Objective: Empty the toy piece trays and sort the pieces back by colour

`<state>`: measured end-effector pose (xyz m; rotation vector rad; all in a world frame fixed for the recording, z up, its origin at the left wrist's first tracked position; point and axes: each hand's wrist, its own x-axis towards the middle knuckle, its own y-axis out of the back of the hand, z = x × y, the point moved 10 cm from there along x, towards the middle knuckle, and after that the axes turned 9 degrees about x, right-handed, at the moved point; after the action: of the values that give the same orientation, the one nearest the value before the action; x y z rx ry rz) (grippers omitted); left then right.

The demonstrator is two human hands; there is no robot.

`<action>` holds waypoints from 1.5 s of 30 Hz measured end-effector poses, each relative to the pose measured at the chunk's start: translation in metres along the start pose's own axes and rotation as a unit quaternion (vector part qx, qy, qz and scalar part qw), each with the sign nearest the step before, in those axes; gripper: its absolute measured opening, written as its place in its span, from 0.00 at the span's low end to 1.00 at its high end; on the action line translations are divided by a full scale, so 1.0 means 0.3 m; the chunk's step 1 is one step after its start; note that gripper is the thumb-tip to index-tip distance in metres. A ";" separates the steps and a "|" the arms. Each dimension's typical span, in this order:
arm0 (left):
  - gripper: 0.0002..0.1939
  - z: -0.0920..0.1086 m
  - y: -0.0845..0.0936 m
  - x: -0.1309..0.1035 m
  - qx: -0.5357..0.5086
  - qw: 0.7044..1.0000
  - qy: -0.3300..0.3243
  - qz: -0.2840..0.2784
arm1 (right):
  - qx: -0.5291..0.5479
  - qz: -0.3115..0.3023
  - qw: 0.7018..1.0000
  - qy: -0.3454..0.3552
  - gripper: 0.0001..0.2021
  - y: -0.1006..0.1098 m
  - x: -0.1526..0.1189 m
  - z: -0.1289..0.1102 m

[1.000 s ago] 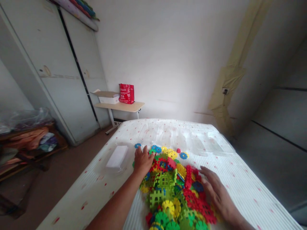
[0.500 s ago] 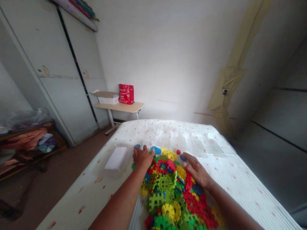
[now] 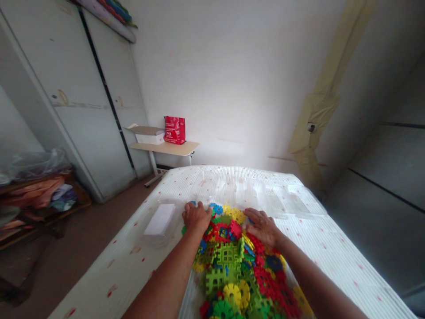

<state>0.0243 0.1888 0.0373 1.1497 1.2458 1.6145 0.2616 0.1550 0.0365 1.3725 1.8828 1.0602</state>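
Note:
A heap of plastic interlocking pieces (image 3: 229, 254) in red, green, yellow and blue lies on the table before me. My left hand (image 3: 196, 217) rests palm down on the far left edge of the heap, its fingers spread, close to a blue disc (image 3: 216, 208). On the far right edge, my right hand (image 3: 262, 225) lies flat over more pieces, fingers apart, near a yellow disc (image 3: 238, 215). What lies beneath both palms is hidden. A large green waffle square (image 3: 228, 254) shows in the middle of the heap.
A clear plastic box (image 3: 160, 221) with a white block inside stands left of the heap. Several clear containers (image 3: 275, 201) line the far side of the spotted tablecloth (image 3: 338, 266). By the wall, a small table (image 3: 179, 148) bears a red bag (image 3: 174, 130) and a white box (image 3: 150, 137).
My right hand has slid inward to the left along the heap's edge, covering a small red piece and a blue disc. My left hand has shifted only slightly.

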 end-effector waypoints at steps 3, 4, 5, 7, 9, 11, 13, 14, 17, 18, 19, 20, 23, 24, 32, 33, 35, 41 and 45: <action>0.25 0.004 -0.005 -0.007 -0.016 1.000 -0.002 0.011 | 0.020 0.022 1.000 0.007 0.29 0.003 -0.001 0.011; 0.25 0.011 -0.008 -0.008 -0.025 1.000 -0.009 0.014 | 0.026 0.029 0.999 0.012 0.29 0.003 -0.001 0.015; 0.23 0.020 -0.012 -0.008 -0.034 0.999 -0.019 0.015 | 0.033 0.033 0.999 0.018 0.29 0.002 -0.002 0.017; 0.19 0.046 -0.022 -0.007 -0.059 0.997 -0.047 0.013 | 0.057 0.033 0.997 0.033 0.30 -0.004 -0.001 0.013; 0.16 0.074 -0.030 -0.007 -0.089 0.993 -0.079 0.008 | 0.101 0.022 0.993 0.049 0.30 -0.014 0.000 0.001; 0.15 0.100 -0.033 -0.011 -0.121 0.987 -0.108 0.003 | 0.146 0.012 0.987 0.064 0.31 -0.021 0.002 -0.017; 0.17 0.121 -0.033 -0.020 -0.155 0.979 -0.133 -0.001 | 0.174 0.009 0.982 0.073 0.31 -0.022 0.005 -0.032; 0.17 0.131 -0.034 -0.024 -0.172 0.975 -0.144 -0.005 | 0.182 0.012 0.981 0.073 0.31 -0.022 0.007 -0.036; 0.15 0.166 -0.043 -0.038 -0.224 0.958 -0.176 -0.032 | 0.206 0.016 0.977 0.056 0.31 -0.022 0.013 -0.032; 0.14 0.179 -0.047 -0.043 -0.242 0.951 -0.187 -0.046 | 0.215 0.013 0.975 0.050 0.31 -0.024 0.013 -0.031; 0.13 0.192 -0.051 -0.048 -0.261 0.944 -0.195 -0.061 | 0.228 0.010 0.972 0.047 0.30 -0.025 0.012 -0.031; 0.13 0.204 -0.054 -0.053 -0.280 0.936 -0.201 -0.076 | 0.248 0.002 0.968 0.046 0.30 -0.028 0.010 -0.034; 0.16 0.233 -0.054 -0.074 -0.343 0.907 -0.208 -0.126 | 0.360 -0.035 0.932 0.034 0.30 -0.041 -0.003 -0.050; 0.18 0.243 -0.051 -0.085 -0.365 0.895 -0.211 -0.148 | 0.405 -0.051 0.912 0.030 0.29 -0.045 -0.010 -0.060; 0.20 0.295 0.067 -0.217 -0.463 0.791 -0.280 -0.286 | 0.450 -0.094 0.884 0.084 0.25 0.032 -0.158 -0.180; 0.20 0.293 0.086 -0.236 -0.468 0.782 -0.288 -0.294 | 0.416 -0.074 0.902 0.091 0.25 0.055 -0.188 -0.184; 0.19 0.285 0.126 -0.276 -0.473 0.768 -0.308 -0.303 | 0.326 -0.024 0.938 0.116 0.25 0.100 -0.258 -0.196; 0.20 0.207 0.218 -0.383 -0.418 0.791 -0.367 -0.254 | 0.058 0.069 0.968 0.235 0.35 0.059 -0.509 -0.252; 0.24 0.139 0.248 -0.442 -0.345 0.824 -0.417 -0.164 | -0.048 0.128 0.936 0.326 0.29 -0.059 -0.643 -0.281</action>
<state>0.0984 0.0595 0.0889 0.9118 0.2078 0.9492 0.2436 -0.0536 0.0646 1.3315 2.0808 1.8982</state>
